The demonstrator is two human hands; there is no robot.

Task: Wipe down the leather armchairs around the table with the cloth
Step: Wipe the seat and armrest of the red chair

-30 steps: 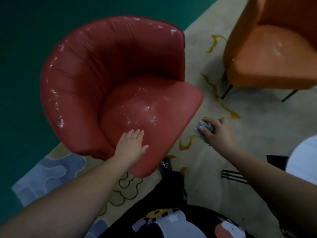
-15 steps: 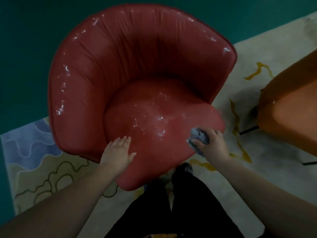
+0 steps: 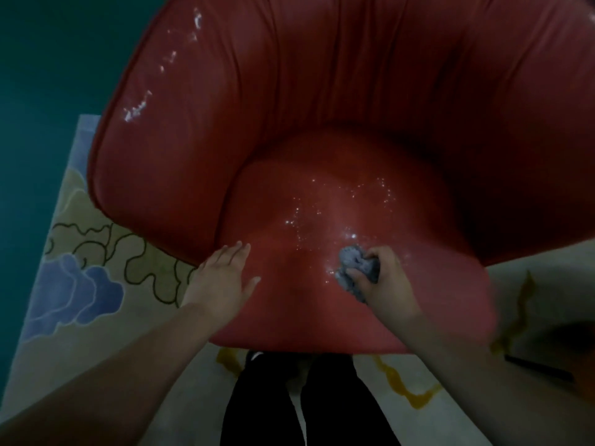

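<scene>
Right hand (image 3: 388, 284) grips my crumpled grey cloth (image 3: 355, 268) against the glossy seat of the red leather armchair (image 3: 322, 123); left hand (image 3: 222, 278) lies flat, fingers straight, by the seat's left edge. Pleated backrest curves beyond; patterned rug (image 3: 80, 284) flanks it.

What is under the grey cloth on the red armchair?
The grey cloth, gripped by the right hand, lies on the red armchair seat, beside shiny specks. The leather directly beneath is covered.

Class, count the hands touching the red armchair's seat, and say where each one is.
2. The left hand lies flat on the seat's left front; the right hand grips the grey cloth right of centre.
</scene>
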